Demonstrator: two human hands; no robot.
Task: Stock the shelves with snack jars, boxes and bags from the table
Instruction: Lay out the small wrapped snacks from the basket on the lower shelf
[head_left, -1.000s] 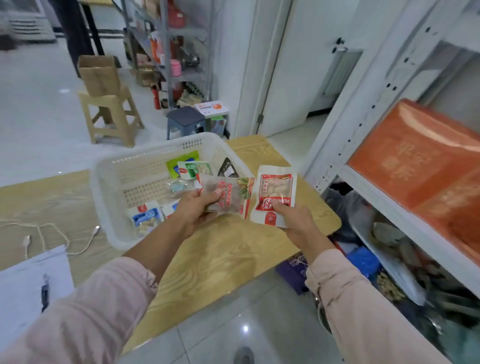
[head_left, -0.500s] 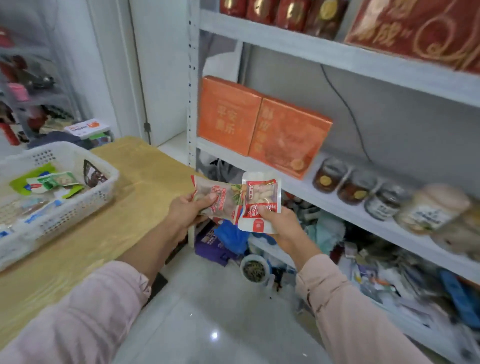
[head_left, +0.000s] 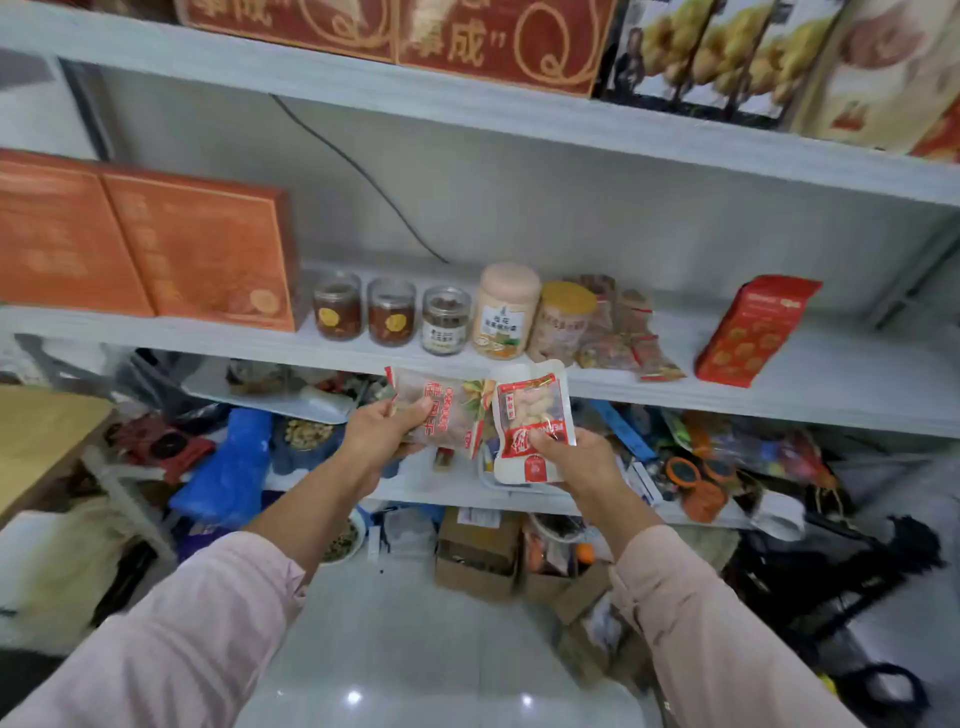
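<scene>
My left hand (head_left: 382, 439) grips a clear snack bag with red print (head_left: 452, 415). My right hand (head_left: 574, 460) pinches a white and red snack bag (head_left: 530, 415) by its lower edge. Both bags are held side by side just below the front edge of the grey middle shelf (head_left: 810, 371). On that shelf stand two orange boxes (head_left: 202, 249), three small dark jars (head_left: 392, 312), a tall beige jar (head_left: 506, 312), a yellow-lidded jar (head_left: 563, 319), a pile of small snack bags (head_left: 631, 338) and a red bag (head_left: 748, 332).
The upper shelf (head_left: 467, 98) carries red and printed gift boxes. Below, a lower shelf and the floor hold mixed clutter, cardboard boxes (head_left: 475, 558) and a blue bag (head_left: 228, 467). The wooden table corner (head_left: 36, 431) is at the left. Bare shelf lies either side of the red bag.
My view has swung right from the table and basket to the shelves. Both hands kept their bags and now hold them in front of the middle shelf's edge.
</scene>
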